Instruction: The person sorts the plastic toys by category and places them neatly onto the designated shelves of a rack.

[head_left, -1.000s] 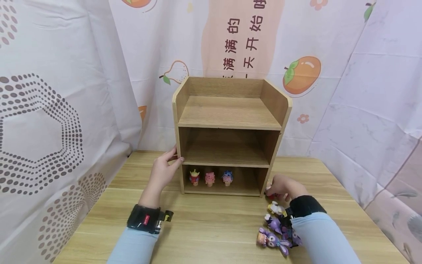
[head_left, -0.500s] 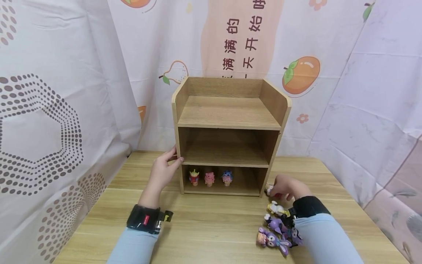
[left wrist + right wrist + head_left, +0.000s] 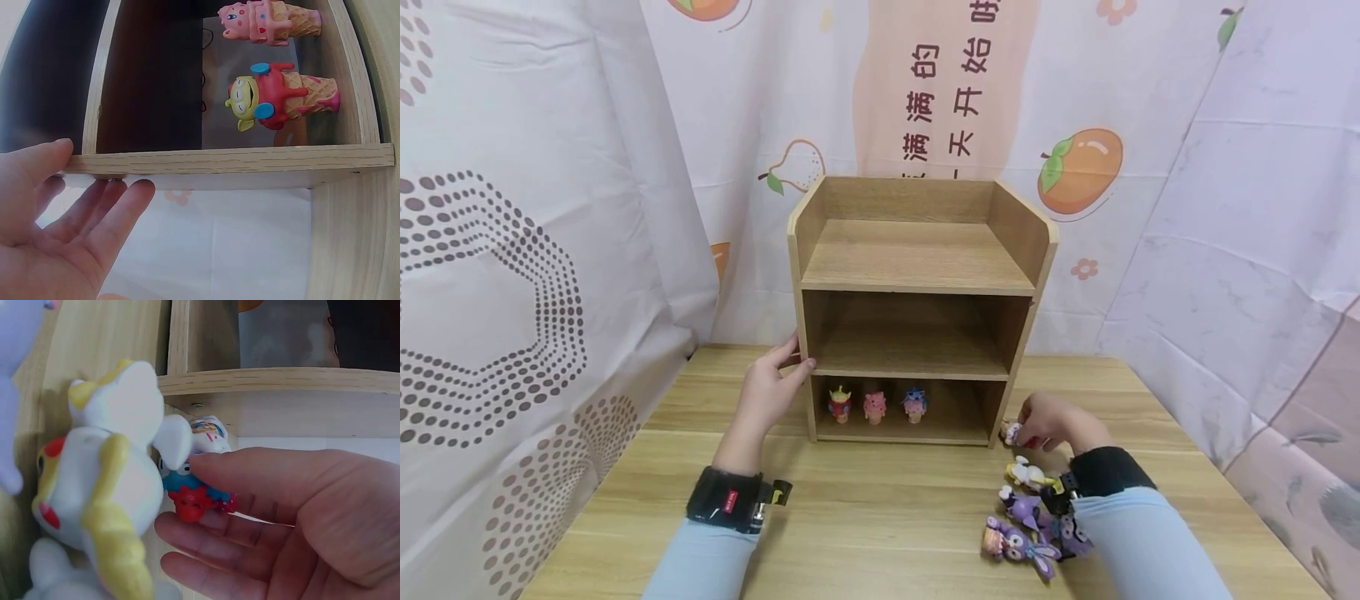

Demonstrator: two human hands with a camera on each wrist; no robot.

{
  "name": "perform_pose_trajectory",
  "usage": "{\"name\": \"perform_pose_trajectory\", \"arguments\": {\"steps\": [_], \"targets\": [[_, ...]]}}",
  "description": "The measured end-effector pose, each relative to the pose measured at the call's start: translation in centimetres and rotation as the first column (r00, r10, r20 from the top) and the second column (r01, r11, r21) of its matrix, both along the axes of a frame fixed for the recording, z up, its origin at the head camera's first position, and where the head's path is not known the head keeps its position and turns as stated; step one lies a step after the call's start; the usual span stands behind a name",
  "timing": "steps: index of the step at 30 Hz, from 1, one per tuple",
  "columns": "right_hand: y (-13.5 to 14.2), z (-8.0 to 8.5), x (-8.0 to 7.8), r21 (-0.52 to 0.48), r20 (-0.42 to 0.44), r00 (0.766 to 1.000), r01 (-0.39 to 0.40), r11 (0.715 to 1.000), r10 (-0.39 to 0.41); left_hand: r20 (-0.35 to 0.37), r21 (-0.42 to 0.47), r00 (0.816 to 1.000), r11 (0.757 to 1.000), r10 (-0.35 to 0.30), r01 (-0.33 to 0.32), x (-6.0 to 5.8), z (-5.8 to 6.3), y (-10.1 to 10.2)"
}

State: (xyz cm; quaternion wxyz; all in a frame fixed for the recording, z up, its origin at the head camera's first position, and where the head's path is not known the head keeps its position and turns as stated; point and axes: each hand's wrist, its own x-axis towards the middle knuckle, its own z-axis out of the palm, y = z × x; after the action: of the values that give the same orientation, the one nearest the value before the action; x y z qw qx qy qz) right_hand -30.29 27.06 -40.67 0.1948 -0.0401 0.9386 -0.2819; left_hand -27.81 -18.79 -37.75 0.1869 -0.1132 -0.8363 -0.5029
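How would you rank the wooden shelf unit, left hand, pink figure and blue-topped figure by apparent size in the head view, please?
1. Wooden shelf unit
2. Left hand
3. Pink figure and blue-topped figure: too alike to rank

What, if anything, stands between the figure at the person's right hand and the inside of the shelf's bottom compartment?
The right side panel does: the figure at the right hand is outside it, the bottom compartment on its other side. Around the panel's front edge, nothing visible blocks the way.
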Motion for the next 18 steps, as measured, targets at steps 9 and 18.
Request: {"name": "perform_pose_trajectory", "arguments": {"steps": [9,18], "targets": [[-0.18,-0.78,-0.28,0.059,0.024,1.0,-0.017,0.998,0.016,-0.007,-0.003,1.0,1.0,-0.004,0.004,-0.06,-0.06,0.05],[-0.03,-0.79,-0.22,0.003,0.013,1.0,-0.014,1.0,0.014,-0.004,-0.004,1.0,1.0,0.003,-0.003,-0.02,-0.04,-0.04]]}}
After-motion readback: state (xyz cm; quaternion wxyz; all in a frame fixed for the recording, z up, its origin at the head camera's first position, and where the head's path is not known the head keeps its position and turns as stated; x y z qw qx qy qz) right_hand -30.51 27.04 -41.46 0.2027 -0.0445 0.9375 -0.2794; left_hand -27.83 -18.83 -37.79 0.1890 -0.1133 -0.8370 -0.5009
